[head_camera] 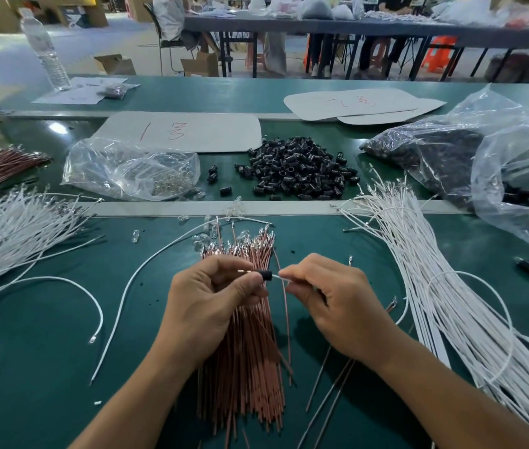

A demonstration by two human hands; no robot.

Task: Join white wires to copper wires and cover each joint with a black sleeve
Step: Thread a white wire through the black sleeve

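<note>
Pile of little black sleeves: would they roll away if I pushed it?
Probably: the small black plastic tube sleeves are short, round and loosely heaped, with strays lying apart. They look light, so a push would likely scatter them.

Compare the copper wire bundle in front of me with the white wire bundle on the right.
The copper wire bundle is pinkish-brown; the white wire bundle is white. The copper wire bundle is a tight, straight stack; the white wire bundle fans out, some strands looping. The copper wire bundle looks shorter than the white wire bundle. Both lie on the green table, metal terminals at their far ends.
</note>
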